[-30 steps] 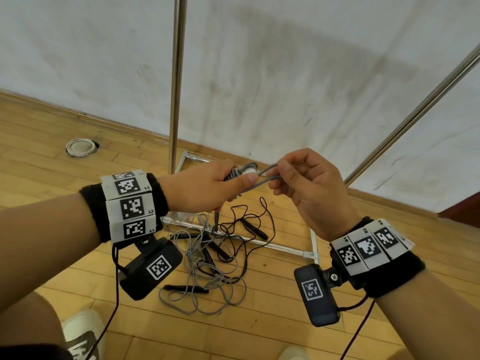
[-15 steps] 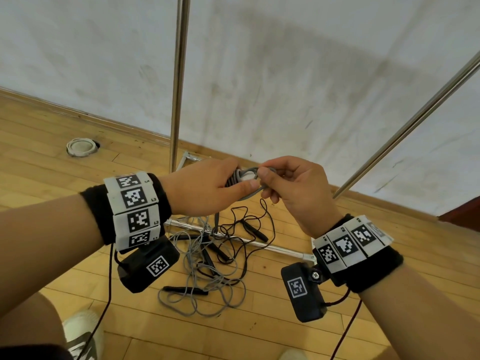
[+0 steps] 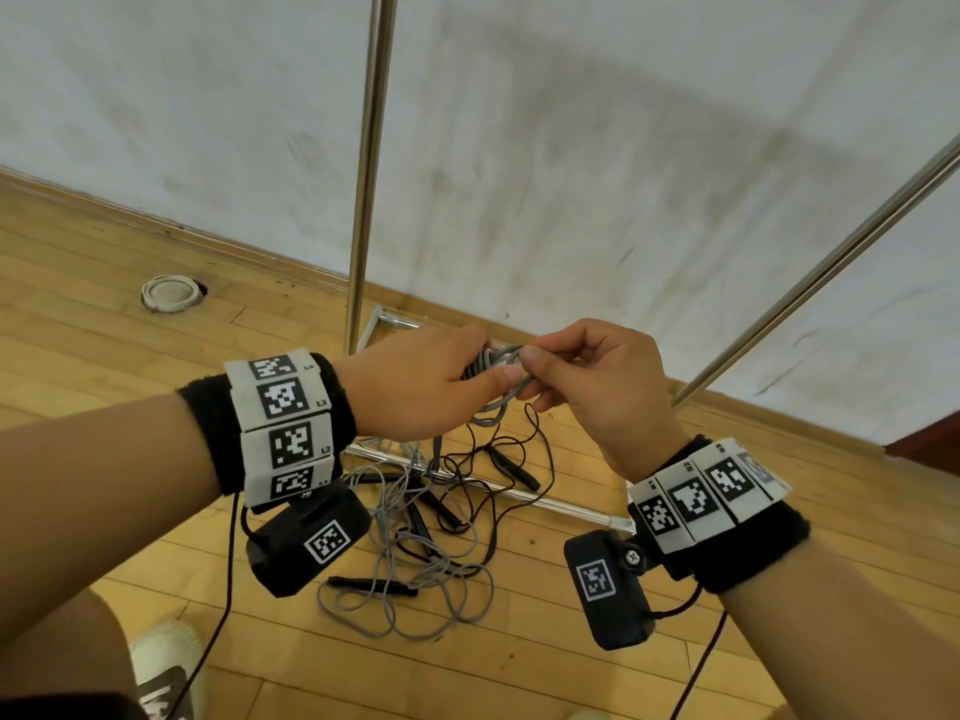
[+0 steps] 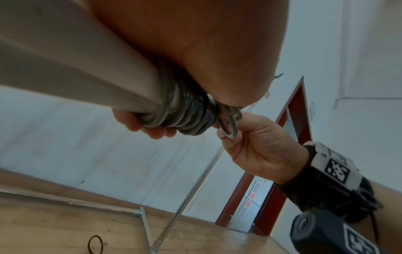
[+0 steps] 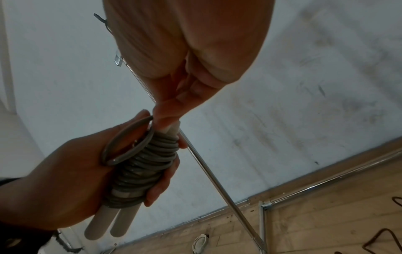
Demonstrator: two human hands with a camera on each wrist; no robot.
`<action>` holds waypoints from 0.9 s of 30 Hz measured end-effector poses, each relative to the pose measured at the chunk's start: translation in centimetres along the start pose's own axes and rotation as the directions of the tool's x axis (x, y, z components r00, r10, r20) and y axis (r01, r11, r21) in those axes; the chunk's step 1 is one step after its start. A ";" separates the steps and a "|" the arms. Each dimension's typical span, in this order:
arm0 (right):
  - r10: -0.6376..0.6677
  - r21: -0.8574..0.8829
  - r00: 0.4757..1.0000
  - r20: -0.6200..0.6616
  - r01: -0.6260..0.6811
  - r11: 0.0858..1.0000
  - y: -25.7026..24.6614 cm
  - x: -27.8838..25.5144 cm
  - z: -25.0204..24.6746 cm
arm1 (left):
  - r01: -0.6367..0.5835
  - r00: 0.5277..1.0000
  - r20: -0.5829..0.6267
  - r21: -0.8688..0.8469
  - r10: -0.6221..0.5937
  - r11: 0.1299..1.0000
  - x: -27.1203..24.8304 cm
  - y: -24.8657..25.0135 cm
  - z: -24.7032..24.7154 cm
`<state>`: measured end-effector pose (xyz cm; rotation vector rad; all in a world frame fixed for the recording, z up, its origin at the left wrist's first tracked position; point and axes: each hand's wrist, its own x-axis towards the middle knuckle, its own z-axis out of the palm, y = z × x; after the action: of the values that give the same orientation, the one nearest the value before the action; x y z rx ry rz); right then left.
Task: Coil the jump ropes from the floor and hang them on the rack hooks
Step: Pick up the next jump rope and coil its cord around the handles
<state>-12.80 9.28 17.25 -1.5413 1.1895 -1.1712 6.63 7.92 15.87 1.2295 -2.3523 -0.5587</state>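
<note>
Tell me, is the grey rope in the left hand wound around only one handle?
No, the right wrist view shows the grey rope wound around two pale handles that the left hand grips side by side.

Loose ropes [image 3: 415, 537] lie on the floor [image 3: 104, 314] across the rack base [image 3: 561, 504].

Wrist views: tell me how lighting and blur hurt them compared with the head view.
Head view: evenly lit, sharp on both hands and the floor ropes. Left wrist view: the left hand fills the top, close and blurred, palm in shadow. Right wrist view: the right hand is backlit by the bright wall, and the coiled grey rope is dim.
</note>
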 end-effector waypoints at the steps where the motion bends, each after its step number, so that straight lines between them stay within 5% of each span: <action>1: 0.005 -0.008 1.000 0.000 -0.005 1.000 0.0 0.0 0.0 | -0.026 1.000 -0.011 0.017 0.026 1.000 -0.1 0.1 0.1; 11: 0.029 -0.217 0.997 0.074 -0.013 0.976 -0.1 -0.4 -0.1 | -0.204 0.969 -0.070 0.323 0.239 0.924 -0.2 -0.1 0.5; 15: 0.036 -0.282 0.997 0.062 -0.017 0.959 -0.4 -0.4 -0.4 | -0.142 0.989 -0.016 0.143 0.146 0.980 0.0 0.3 0.7; 20: 0.052 -0.065 0.986 0.160 -0.042 0.997 -0.2 -0.3 -1.0 | -0.011 1.000 0.025 -0.080 0.013 0.997 0.2 0.2 0.4; 27: 0.011 0.075 0.972 0.236 -0.030 0.997 0.6 -0.4 -1.5 | 0.026 0.993 0.120 -0.221 0.000 0.975 -0.3 0.5 0.3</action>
<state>-14.42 9.43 16.96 -1.5559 0.9885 -0.9789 6.26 8.47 15.87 1.1383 -2.3033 -0.8964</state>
